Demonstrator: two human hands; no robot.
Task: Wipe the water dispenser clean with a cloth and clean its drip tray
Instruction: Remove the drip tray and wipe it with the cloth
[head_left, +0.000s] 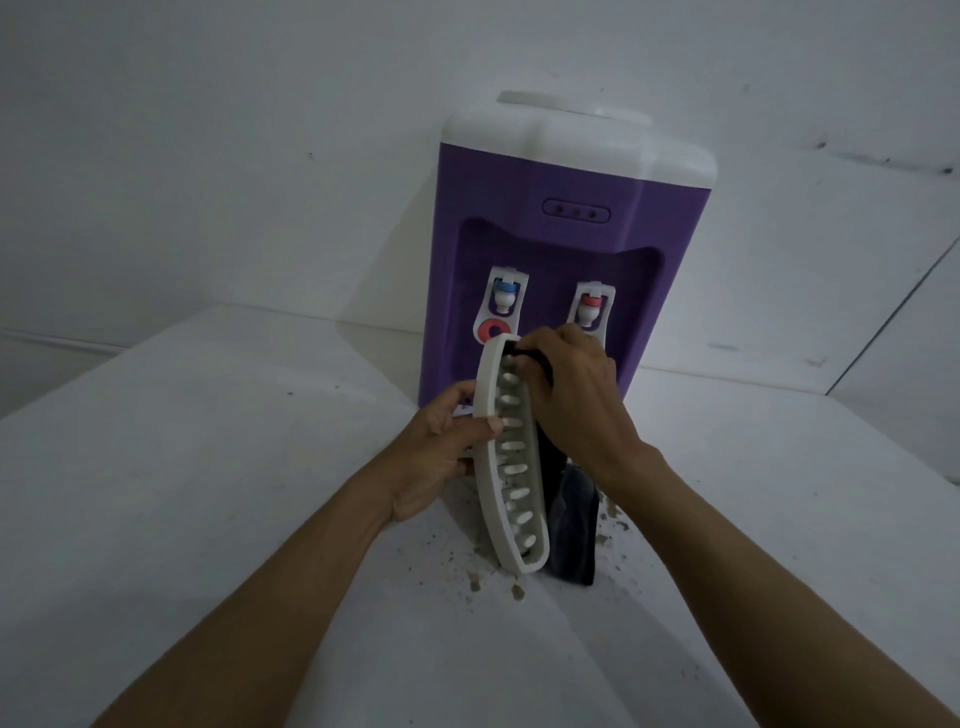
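While the tray (488, 499) is gripped on edge by the left hand (436, 457), a dark cloth (571, 525) is clutched in the right hand (576, 400) and pressed to the tray's far end. Step judged: tray wiping. The dispenser (561, 182) stands just beyond both hands. Next move: cloth to be drawn down the slots.

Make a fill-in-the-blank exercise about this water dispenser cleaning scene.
1. The water dispenser has a ____ body under a white top.
2. The left hand grips the drip tray while the right hand holds a dark ____ against it.
3. The tap beside the red-capped tap has a ____ cap.
Missing words: purple; cloth; blue.
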